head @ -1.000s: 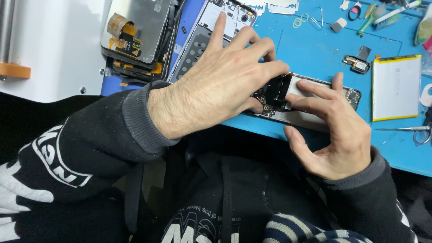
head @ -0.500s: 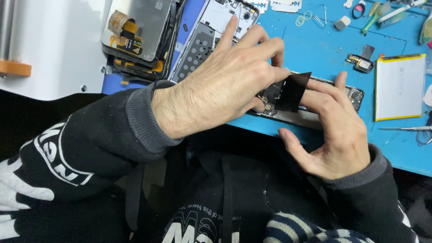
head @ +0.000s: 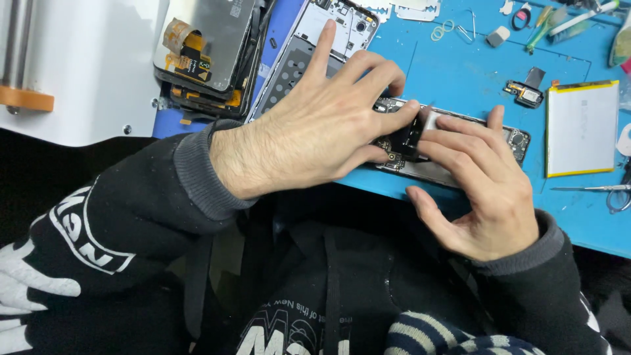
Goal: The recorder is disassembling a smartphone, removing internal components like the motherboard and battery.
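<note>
The opened phone lies on the blue counter near its front edge, pinned under both my hands. My left hand pinches a small black part over the phone's circuit board with thumb and forefinger; my right hand lies flat, fingers spread and gripping nothing, steadying the frame. A hard tug could tear the part or its cable, I reckon. The loose battery sits well apart to the right.
</note>
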